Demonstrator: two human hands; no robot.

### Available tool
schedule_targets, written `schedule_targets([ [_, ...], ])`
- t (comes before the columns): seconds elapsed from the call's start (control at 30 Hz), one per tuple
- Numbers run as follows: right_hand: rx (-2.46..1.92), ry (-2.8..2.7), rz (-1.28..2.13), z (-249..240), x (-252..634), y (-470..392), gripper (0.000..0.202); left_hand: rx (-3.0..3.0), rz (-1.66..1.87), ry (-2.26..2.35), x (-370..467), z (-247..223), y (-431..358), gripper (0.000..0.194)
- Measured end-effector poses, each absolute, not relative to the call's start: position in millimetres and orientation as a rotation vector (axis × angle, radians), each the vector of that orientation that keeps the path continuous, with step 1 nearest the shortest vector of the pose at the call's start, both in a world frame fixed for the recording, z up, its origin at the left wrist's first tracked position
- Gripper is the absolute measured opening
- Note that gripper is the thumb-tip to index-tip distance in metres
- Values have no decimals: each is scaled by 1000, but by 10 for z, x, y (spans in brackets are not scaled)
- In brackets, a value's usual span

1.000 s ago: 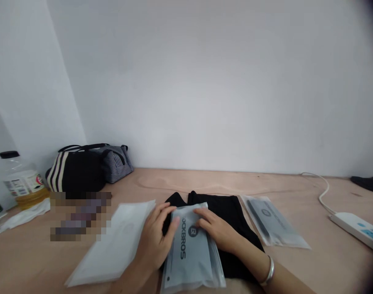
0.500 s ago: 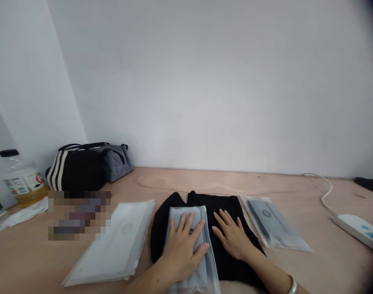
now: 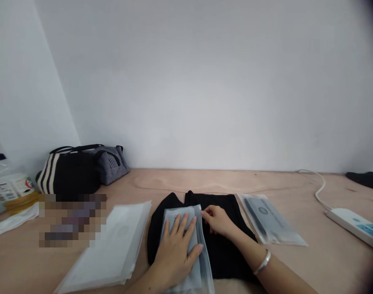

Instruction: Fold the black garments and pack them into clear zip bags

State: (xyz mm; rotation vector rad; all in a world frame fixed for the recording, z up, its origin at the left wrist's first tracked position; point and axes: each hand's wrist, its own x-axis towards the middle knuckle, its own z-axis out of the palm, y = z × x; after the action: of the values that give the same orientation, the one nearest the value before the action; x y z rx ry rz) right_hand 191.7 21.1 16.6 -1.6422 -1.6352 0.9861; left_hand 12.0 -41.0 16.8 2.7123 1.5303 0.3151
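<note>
A frosted plastic zip bag (image 3: 195,277) with folded pale-looking contents lies on a spread black garment (image 3: 218,255). My left hand (image 3: 176,249) rests flat on the bag, its fingers spread and pressing down on the front. At the bag's upper right edge my right hand (image 3: 218,220) is closed in a pinch, thumb and forefinger on the zip edge near the corner. The exact bit between those fingertips is too small to make out. A silver bangle (image 3: 262,262) circles the right wrist.
Left of the garment lies a stack of frosted bags (image 3: 103,249). A filled zip bag (image 3: 274,218) is to the right, near a white power strip (image 3: 354,224) with its cable. Black and striped bags (image 3: 79,171) and an oil bottle (image 3: 13,190) stand at back left.
My right hand has lifted off the black garment and moved left to the bag's upper edge, its spread fingers closing into a pinch. My left hand stays flat on the bag.
</note>
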Motion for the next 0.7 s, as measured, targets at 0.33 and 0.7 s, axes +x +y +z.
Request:
schedule_targets([
  [0.33,-1608,-1313,1188,18,1621,577,24,2701,321,1531,124,175,-420,57],
  [0.7,-1624,-1267,1243,2,1671,437,20,2640,318,1551,143,208,-439,58],
])
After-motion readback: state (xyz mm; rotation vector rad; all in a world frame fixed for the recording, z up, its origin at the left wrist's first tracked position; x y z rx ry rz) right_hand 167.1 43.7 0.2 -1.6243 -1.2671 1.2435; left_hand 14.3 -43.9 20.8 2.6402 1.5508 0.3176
